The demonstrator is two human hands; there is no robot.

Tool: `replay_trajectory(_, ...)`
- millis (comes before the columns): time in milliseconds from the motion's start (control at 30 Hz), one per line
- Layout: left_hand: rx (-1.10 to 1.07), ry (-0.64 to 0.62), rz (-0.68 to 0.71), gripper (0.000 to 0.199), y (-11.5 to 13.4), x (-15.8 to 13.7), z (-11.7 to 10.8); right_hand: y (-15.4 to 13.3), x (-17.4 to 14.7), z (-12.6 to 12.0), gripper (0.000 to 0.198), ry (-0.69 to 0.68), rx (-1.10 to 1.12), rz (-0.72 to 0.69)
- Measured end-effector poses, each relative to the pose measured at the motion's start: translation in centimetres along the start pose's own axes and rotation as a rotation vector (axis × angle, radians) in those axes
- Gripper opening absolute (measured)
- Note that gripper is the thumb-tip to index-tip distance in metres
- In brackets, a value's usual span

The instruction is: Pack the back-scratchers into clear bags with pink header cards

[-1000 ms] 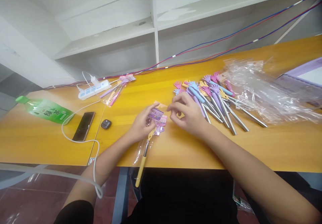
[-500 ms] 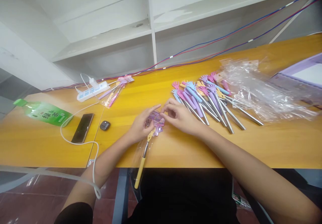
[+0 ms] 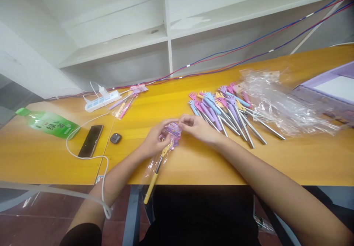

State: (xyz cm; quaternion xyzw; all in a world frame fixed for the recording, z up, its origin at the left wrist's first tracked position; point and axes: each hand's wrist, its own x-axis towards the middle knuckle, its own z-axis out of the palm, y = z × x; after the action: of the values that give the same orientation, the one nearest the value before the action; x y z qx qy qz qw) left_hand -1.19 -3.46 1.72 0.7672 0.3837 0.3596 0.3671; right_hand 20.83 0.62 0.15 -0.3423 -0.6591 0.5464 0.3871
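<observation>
My left hand [image 3: 158, 139] is closed around the top of a clear plastic bag [image 3: 149, 170] and a purple-pink printed card [image 3: 173, 129]. Inside the bag a yellow back scratcher [image 3: 151, 187] with a silver shaft hangs at a slant, its handle past the table's front edge. My right hand [image 3: 197, 128] pinches at the upper right corner of the card; what its fingertips hold there is too small to make out. To its right lies a pile of back scratchers [image 3: 218, 107] in pink, blue, purple and yellow, with hand-shaped heads.
Clear empty bags [image 3: 279, 102] lie right of the pile, beside a purple box [image 3: 332, 77]. At left are bagged back scratchers [image 3: 128, 100], a white power strip [image 3: 102, 101], a green bottle [image 3: 49, 123], a phone [image 3: 90, 141], a small black case [image 3: 115, 138] and a white cable [image 3: 85, 156].
The bagged scratcher's handle has swung slightly left, and the card sits a little more exposed between my hands. My right hand has shifted slightly right and down.
</observation>
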Motion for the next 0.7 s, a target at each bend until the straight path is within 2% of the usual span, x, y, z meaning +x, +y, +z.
replay_trajectory(200,-0.136,-0.012,-0.029,0.06,-0.6,-0.1,0.0,-0.8,-0.2,0.4,0.039,0.008,0.061,0.071)
replay_trajectory(300,-0.13,0.009,-0.008,0.056,-0.9,-0.1,-0.1,-0.6,-0.1,0.0,0.042,0.062,0.051,0.1)
replay_trajectory(367,-0.134,0.028,-0.005,0.054,-1.0,-0.1,-0.2,-0.3,0.1,-0.7,0.042,0.11,0.014,0.071)
replay_trajectory(533,-0.161,0.073,-0.021,0.045,-1.1,0.1,-0.5,-0.5,-0.5,-1.5,0.026,0.186,-0.197,-0.258)
replay_trajectory(700,-0.055,0.055,-0.02,0.054,-0.9,0.2,-0.7,-1.0,-1.7,0.5,0.018,0.132,-0.524,-0.581)
